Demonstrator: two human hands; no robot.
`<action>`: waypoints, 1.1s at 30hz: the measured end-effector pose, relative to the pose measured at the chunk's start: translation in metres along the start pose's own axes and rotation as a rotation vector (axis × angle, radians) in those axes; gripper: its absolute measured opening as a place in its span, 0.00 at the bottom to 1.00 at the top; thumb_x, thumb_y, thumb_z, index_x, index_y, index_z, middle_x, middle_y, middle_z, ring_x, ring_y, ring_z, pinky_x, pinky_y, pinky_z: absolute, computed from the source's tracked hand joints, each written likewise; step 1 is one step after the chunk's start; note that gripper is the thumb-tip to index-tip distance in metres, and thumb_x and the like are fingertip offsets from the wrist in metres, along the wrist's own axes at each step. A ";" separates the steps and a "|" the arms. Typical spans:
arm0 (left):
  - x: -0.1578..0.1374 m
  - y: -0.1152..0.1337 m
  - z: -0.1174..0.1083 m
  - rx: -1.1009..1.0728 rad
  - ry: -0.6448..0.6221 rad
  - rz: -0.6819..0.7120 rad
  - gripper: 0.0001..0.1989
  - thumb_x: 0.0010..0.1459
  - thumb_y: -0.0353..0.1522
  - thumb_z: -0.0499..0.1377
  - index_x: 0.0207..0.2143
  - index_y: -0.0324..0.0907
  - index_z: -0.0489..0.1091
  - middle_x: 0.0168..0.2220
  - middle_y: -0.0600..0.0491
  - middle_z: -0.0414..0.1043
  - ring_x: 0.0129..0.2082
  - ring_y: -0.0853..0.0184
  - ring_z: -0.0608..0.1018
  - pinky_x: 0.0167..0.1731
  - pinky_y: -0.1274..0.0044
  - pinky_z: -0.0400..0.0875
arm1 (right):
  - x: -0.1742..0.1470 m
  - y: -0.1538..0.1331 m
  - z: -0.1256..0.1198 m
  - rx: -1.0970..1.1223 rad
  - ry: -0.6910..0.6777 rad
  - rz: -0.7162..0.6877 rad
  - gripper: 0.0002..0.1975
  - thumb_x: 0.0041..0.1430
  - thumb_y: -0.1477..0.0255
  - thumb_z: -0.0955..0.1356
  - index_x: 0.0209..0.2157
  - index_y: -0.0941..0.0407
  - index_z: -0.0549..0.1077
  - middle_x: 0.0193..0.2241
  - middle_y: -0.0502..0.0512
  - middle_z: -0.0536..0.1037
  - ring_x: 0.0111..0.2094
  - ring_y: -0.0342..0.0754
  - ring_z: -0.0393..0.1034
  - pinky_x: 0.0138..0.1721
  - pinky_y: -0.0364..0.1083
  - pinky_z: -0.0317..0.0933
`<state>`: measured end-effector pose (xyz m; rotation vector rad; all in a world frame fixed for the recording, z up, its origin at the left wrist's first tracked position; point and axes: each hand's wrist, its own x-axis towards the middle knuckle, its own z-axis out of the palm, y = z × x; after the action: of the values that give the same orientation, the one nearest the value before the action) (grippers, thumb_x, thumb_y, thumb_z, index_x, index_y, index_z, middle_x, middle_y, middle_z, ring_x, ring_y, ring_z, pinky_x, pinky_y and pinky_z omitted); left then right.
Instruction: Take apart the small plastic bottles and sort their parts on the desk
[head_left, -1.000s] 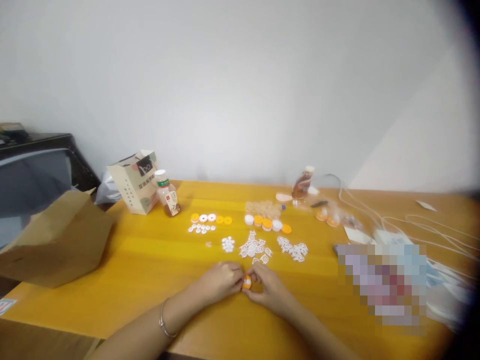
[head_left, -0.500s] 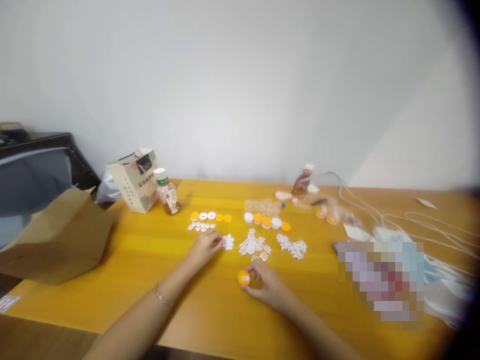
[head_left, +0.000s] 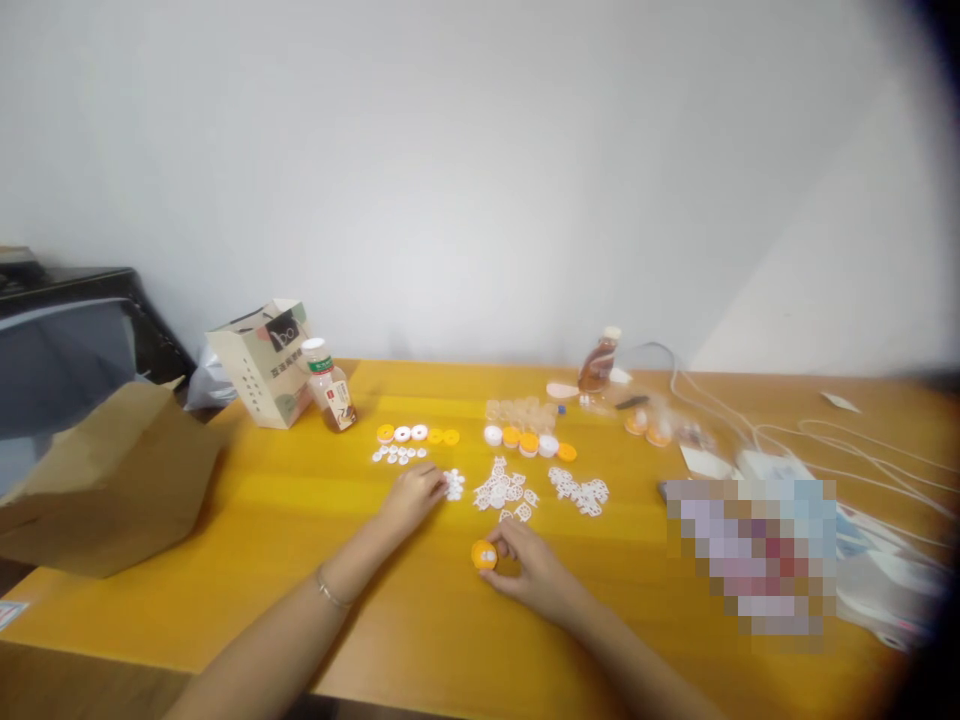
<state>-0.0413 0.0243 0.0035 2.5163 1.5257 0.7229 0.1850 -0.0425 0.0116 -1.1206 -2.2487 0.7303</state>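
My right hand (head_left: pixel 525 562) grips a round orange cap-like piece (head_left: pixel 480 560) by its edge, between thumb and fingers. Small white parts show in the middle of that piece. With fingertips drawn together, my left hand (head_left: pixel 411 497) touches the near side of a pile of small white pieces (head_left: pixel 454 486); whatever is in its pinch is too small to make out. Beyond it lie small white round pieces (head_left: pixel 400 455) in two rows. White openwork pieces (head_left: pixel 498 487) are heaped in front of my right hand, with a second heap (head_left: pixel 581 492) farther right.
Orange and white rings (head_left: pixel 420 434) and round caps (head_left: pixel 528 444) form rows behind. A drink bottle (head_left: pixel 330 390) and paper bag (head_left: pixel 262 370) stand back left; a brown-paper bag (head_left: pixel 112 480) is at left. Another bottle (head_left: pixel 598 362) and white cables (head_left: pixel 847 450) are toward the right.
The whole view has shifted slightly, so things sit a little farther left. My left fingers remain at the white pile, and my right hand still holds the orange piece.
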 end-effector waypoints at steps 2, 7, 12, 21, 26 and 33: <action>0.000 0.000 -0.001 0.010 -0.013 -0.004 0.09 0.58 0.31 0.52 0.28 0.40 0.69 0.28 0.52 0.67 0.29 0.69 0.70 0.31 0.80 0.62 | 0.000 0.001 0.000 0.001 0.006 0.001 0.05 0.49 0.72 0.67 0.30 0.55 0.66 0.27 0.49 0.67 0.30 0.45 0.62 0.32 0.43 0.58; -0.002 0.004 -0.004 -0.019 -0.012 0.008 0.09 0.59 0.30 0.51 0.29 0.40 0.70 0.29 0.51 0.68 0.31 0.68 0.71 0.33 0.79 0.64 | 0.000 0.001 0.000 0.009 -0.005 0.007 0.06 0.49 0.72 0.67 0.31 0.55 0.67 0.27 0.50 0.68 0.31 0.45 0.63 0.32 0.43 0.58; -0.010 0.024 -0.010 -0.158 -0.018 0.129 0.10 0.61 0.31 0.48 0.35 0.40 0.69 0.34 0.50 0.70 0.35 0.68 0.72 0.38 0.79 0.65 | 0.000 0.001 0.000 0.007 -0.008 0.000 0.05 0.49 0.72 0.67 0.31 0.55 0.67 0.27 0.50 0.67 0.30 0.45 0.63 0.32 0.43 0.58; -0.021 0.058 -0.028 -0.357 -0.299 0.375 0.16 0.54 0.40 0.57 0.42 0.40 0.67 0.39 0.49 0.68 0.39 0.66 0.71 0.40 0.78 0.64 | 0.002 0.013 0.005 0.036 -0.007 0.014 0.09 0.50 0.66 0.68 0.32 0.54 0.66 0.26 0.48 0.65 0.28 0.44 0.61 0.30 0.42 0.56; -0.020 0.052 -0.019 -0.387 -0.333 0.358 0.17 0.52 0.41 0.58 0.41 0.40 0.67 0.39 0.49 0.68 0.39 0.66 0.70 0.40 0.78 0.64 | 0.003 0.015 0.005 0.090 -0.021 0.087 0.13 0.45 0.68 0.71 0.33 0.54 0.66 0.25 0.46 0.66 0.27 0.43 0.61 0.30 0.42 0.56; -0.020 0.050 -0.012 -0.376 -0.309 0.364 0.15 0.54 0.41 0.57 0.39 0.39 0.67 0.37 0.49 0.67 0.38 0.66 0.70 0.39 0.78 0.64 | 0.001 0.007 -0.003 0.158 -0.044 0.086 0.07 0.53 0.66 0.66 0.32 0.55 0.67 0.25 0.48 0.68 0.28 0.43 0.62 0.31 0.41 0.57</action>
<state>-0.0143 -0.0193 0.0236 2.4821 0.7628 0.5592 0.1906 -0.0375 0.0092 -1.1395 -2.1472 0.9589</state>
